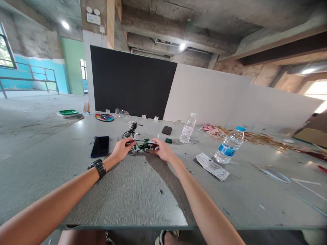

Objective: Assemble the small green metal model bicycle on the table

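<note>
A small green model bicycle stands upright on the grey table between my hands. My left hand is closed on its front wheel, and a black watch sits on that wrist. On the other side, my right hand pinches the rear wheel end. Just behind the green one is a black model bicycle, partly hidden by my left fingers and the green frame. A small dark green piece lies right of my right hand.
Left of my left hand lies a phone. Farther back are a colourful palette and a dark flat case. To the right stand two water bottles, a printed paper slip and loose strips. Black and white panels rise behind.
</note>
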`<state>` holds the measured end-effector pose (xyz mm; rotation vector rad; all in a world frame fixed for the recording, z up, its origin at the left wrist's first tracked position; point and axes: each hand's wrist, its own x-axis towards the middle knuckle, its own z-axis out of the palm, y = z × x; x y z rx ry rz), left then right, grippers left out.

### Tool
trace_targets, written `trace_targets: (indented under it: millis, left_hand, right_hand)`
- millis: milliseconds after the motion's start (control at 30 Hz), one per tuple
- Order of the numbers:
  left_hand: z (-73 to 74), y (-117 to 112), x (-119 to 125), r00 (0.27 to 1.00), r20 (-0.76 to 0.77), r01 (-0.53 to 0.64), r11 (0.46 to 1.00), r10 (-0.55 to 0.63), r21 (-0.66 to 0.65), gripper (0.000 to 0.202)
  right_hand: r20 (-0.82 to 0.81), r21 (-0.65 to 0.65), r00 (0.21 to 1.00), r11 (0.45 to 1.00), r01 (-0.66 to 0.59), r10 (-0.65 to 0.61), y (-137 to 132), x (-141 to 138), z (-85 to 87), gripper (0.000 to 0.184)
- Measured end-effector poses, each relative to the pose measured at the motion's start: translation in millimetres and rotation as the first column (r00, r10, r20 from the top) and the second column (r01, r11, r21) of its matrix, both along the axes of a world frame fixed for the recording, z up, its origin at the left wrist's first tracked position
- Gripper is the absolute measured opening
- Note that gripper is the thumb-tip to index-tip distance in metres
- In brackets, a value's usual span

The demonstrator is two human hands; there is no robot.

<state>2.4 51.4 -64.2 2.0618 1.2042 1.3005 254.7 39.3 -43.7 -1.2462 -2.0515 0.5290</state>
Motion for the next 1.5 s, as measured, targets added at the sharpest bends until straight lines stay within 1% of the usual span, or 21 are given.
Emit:
trace_targets:
  millis: [133,233,300,400,467,533,700,800,867,933,1033,1100,1167,1233,1300,1400,1433,1500]
  left_hand:
    - [-3.2,4,-1,0.998,0.05,-0.033,0.999,0.034,-0.02,0.037]
    - [-2.9,4,-1,0.994,0.104,-0.038,0.999,0.04,-0.026,0.037]
    - [-1.5,2,0,0.983,0.183,-0.025,0.999,0.033,-0.043,0.039]
    - [-0.3,-1,2,0.96,0.281,0.028,0.994,0.004,-0.109,0.041]
    - [-1.1,-1,3,0.953,0.304,0.042,0.99,0.0,-0.132,0.041]
    - [-2.8,1,3,0.95,0.312,0.028,0.992,0.011,-0.122,0.04]
    - [-4.6,6,0,0.954,0.299,-0.005,0.997,0.028,-0.077,0.038]
    - [-3.1,5,0,0.948,0.316,-0.001,0.994,0.035,-0.105,0.041]
    - [-2.2,5,1,0.935,0.351,-0.002,0.988,0.056,-0.152,0.045]
    - [-1.8,5,1,0.913,0.403,0.01,0.982,0.068,-0.188,0.051]
    - [-2.1,8,1,0.882,0.47,0.052,0.98,0.046,-0.193,0.059]
    - [-1.5,10,-1,0.872,0.486,0.03,0.982,0.066,-0.186,0.067]
    - [1.0,11,-4,0.88,0.463,-0.032,0.986,0.106,-0.165,0.075]
    - [5.8,8,-6,0.921,0.379,-0.058,0.994,0.089,-0.094,0.076]
    - [12.6,3,-8,0.961,0.272,-0.046,0.999,0.044,0.002,0.076]
    - [25.1,-9,-7,0.978,0.209,-0.021,0.995,-0.001,0.102,0.077]
    - [29.4,-13,-6,0.984,0.176,-0.012,0.989,-0.014,0.146,0.072]
    - [36.9,-19,-6,0.992,0.127,-0.027,0.974,-0.002,0.226,0.052]
  right_hand:
    - [-0.048,-0.081,0.999,0.997,-0.004,0.0,-1,1,1.1,0.037]
    - [-0.141,-0.075,0.99,0.997,0.014,-0.024,-2,-7,3.7,0.043]
    - [-0.244,-0.07,0.97,0.998,-0.006,-0.012,-3,-14,4.8,0.046]
    - [-0.386,-0.113,0.922,0.991,-0.064,0.016,-3,-21,5.3,0.045]
    - [-0.434,-0.159,0.901,0.983,-0.095,0.017,-3,-21,6.0,0.046]
    - [-0.458,-0.185,0.889,0.977,-0.104,0.008,-3,-18,7.4,0.045]
    - [-0.511,-0.171,0.859,0.982,-0.081,-0.018,1,-5,8.6,0.045]
    - [-0.586,-0.196,0.808,0.978,-0.072,-0.058,2,-6,7.8,0.046]
    - [-0.637,-0.193,0.765,0.98,-0.042,-0.092,1,-9,8.7,0.047]
    - [-0.663,-0.168,0.74,0.986,-0.002,-0.111,0,-13,11.0,0.047]
    - [-0.667,-0.129,0.736,0.991,0.033,-0.112,-3,-18,15.1,0.046]
    - [-0.669,-0.109,0.736,0.993,0.047,-0.108,-4,-21,17.3,0.045]
    - [-0.673,-0.082,0.733,0.995,0.061,-0.1,-5,-24,18.6,0.043]
    - [-0.672,-0.055,0.735,0.996,0.075,-0.092,-7,-28,19.2,0.041]
    - [-0.671,-0.031,0.735,0.995,0.099,-0.094,-7,-30,19.5,0.041]
    - [-0.657,0.004,0.747,0.99,0.141,-0.104,-10,-34,20.9,0.04]
    - [-0.643,0.023,0.759,0.988,0.155,-0.104,-12,-36,21.9,0.04]
    - [-0.59,0.082,0.802,0.981,0.174,-0.093,-17,-40,24.5,0.036]
